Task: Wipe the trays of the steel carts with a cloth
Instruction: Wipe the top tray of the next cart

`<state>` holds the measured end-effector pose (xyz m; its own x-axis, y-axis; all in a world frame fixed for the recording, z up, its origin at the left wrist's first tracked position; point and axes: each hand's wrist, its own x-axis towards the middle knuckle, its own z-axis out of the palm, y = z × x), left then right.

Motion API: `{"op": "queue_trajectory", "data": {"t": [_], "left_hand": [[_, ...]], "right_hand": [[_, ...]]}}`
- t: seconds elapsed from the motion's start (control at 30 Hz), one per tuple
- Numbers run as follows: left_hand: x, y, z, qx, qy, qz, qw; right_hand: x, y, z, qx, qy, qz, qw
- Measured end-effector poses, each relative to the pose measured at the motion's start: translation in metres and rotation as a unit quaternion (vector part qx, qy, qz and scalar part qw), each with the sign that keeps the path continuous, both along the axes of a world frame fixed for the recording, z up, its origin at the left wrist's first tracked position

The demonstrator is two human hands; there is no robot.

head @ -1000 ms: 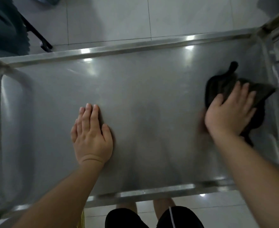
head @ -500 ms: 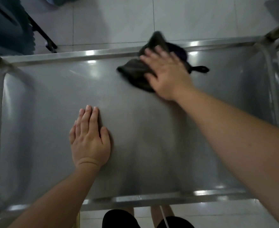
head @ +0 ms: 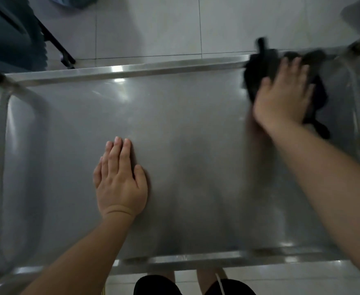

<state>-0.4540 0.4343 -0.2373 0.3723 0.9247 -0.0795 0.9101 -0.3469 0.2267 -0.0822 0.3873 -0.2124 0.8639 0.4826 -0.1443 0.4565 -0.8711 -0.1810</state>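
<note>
Overhead, flat left hand [head: 119, 184] on tray [head: 185, 128], flat right hand [head: 283, 99] pressing dark cloth [head: 257, 67]; tiled floor [head: 153, 28]

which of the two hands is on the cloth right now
The right hand, pressing the dark cloth at the tray's far right corner. The left hand lies flat on bare steel.

tray [head: 174, 128]: brushed steel, smooth, dull sheen | cloth [head: 259, 67]: dark, soft fabric | floor [head: 153, 28]: glossy tile

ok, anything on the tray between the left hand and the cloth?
Nothing: in the head view only bare steel tray lies between the left hand and the cloth.
</note>
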Motion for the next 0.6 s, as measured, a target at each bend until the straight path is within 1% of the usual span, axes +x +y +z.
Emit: {"op": "queue_trajectory", "data": {"t": [0.07,0.13,0.2,0.27,0.3,0.33,0.4,0.43,0.6], "left_hand": [[-0.001,0.000,-0.002,0.003,0.002,0.001,1.000],[-0.001,0.001,-0.003,0.010,0.003,0.001,1.000],[0.000,0.001,-0.002,0.011,0.003,0.002,1.000],[0.000,0.001,0.000,0.003,0.005,0.002,1.000],[0.000,0.001,0.001,-0.001,0.008,0.002,1.000],[0.000,0.001,0.001,-0.003,0.010,0.000,1.000],[0.000,0.001,0.001,0.001,0.007,-0.001,1.000],[0.000,0.001,0.001,0.004,0.007,0.000,1.000],[0.001,0.002,0.000,0.008,0.004,-0.004,1.000]], "right_hand": [[-0.052,0.027,-0.004,0.001,-0.008,0.097,0.995],[-0.107,0.056,-0.007,-0.003,0.001,0.211,0.977],[-0.154,0.083,-0.008,0.002,0.022,0.348,0.937],[-0.173,0.103,-0.007,0.007,0.048,0.466,0.883],[-0.172,0.109,-0.007,0.009,0.060,0.505,0.861],[-0.167,0.113,-0.008,0.010,0.067,0.529,0.846],[-0.145,0.114,-0.010,0.009,0.064,0.542,0.838],[-0.128,0.112,-0.011,0.008,0.059,0.531,0.846],[-0.005,0.069,-0.004,0.002,0.021,0.395,0.919]]}}
